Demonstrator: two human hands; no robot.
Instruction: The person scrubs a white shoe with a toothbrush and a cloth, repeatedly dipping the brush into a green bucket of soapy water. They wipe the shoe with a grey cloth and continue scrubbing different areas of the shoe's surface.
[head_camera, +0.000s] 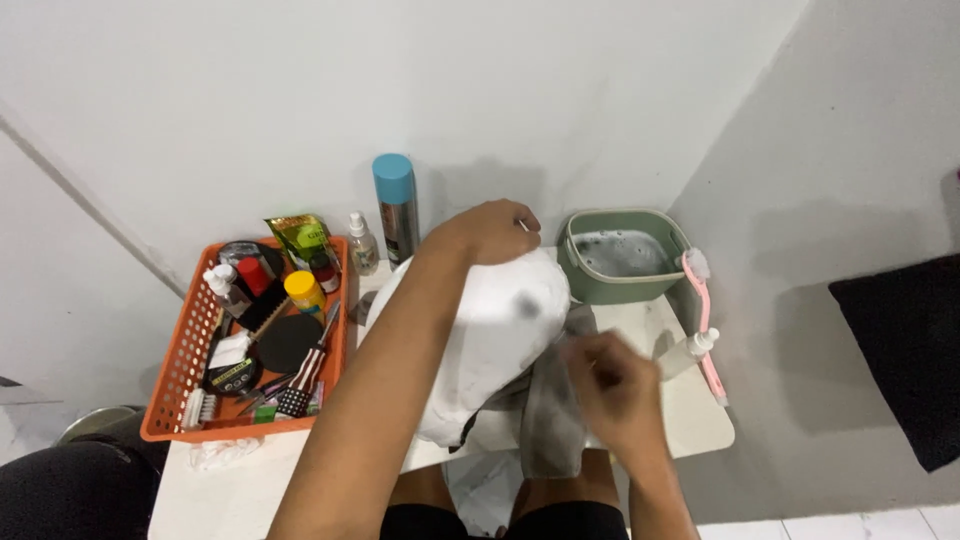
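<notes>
At the centre of the frame my left hand (497, 232) curls over the top of a white cap (490, 340), gripping its far edge and holding it propped above the worktop (690, 415). My right hand (612, 385), blurred at lower centre, is closed on a grey cloth (550, 410) pressed against the cap's right side. An orange basket (180, 350) of small bottles and brushes sits at the left. A green tub (620, 262) of soapy water stands at upper right, a pink brush (705, 320) beside it.
</notes>
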